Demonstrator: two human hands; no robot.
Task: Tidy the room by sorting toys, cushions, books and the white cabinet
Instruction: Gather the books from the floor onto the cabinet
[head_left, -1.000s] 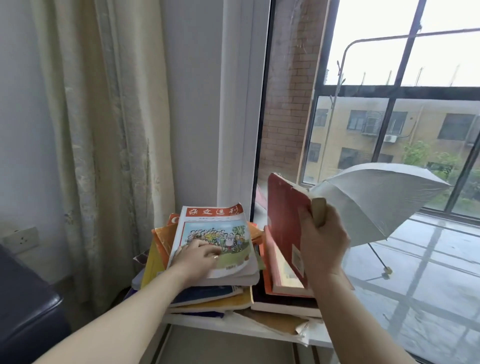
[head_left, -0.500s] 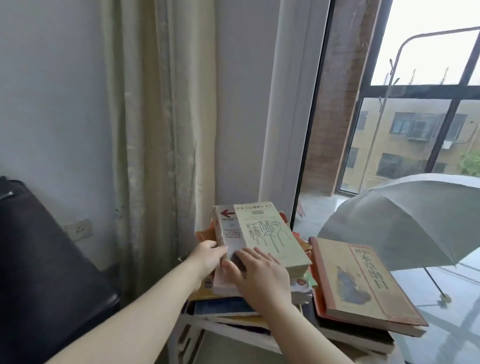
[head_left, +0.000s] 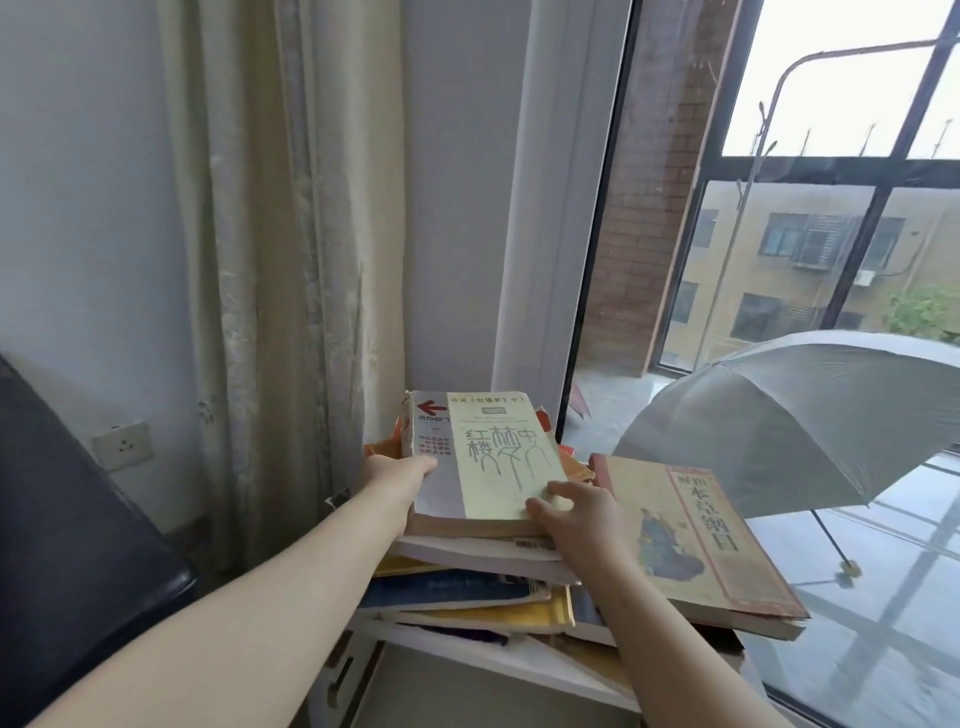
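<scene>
Two hands bracket the top book (head_left: 493, 452), and that is the relation your next move turns on. The book lies flat, cover up, on the crown of the stack (head_left: 467, 597). Its long axis runs away from you, and its grey spine strip is on the left. Your left hand (head_left: 400, 478) meets the spine-side long edge about halfway along. Its fingers reach forward fairly straight and touch that edge rather than wrap it. Your right hand (head_left: 582, 519) sits on the near right corner, with fingers (head_left: 563, 488) spread loosely and resting flat on the cover, not curled round anything. So the book lies between your hands, to the right of the left fingers and ahead and left of the right ones. Neither hand is clearly nearer, since both already touch it.

From this I judge you are squaring the book on the pile. A push along the short axis belongs to the left hand, while the right can steady the corner or draw it toward you.

The books beneath are skewed, with several edges jutting out at the near side, so too hard a shove may shift them. The stack stands on the cabinet (head_left: 467, 654). A tan book (head_left: 727, 561) lies just beside it on the right, angled and overhanging at its near corner. Left of the stack hangs a curtain (head_left: 270, 260). To the right is a window (head_left: 779, 260), with an open umbrella (head_left: 805, 415) beyond the glass.
</scene>
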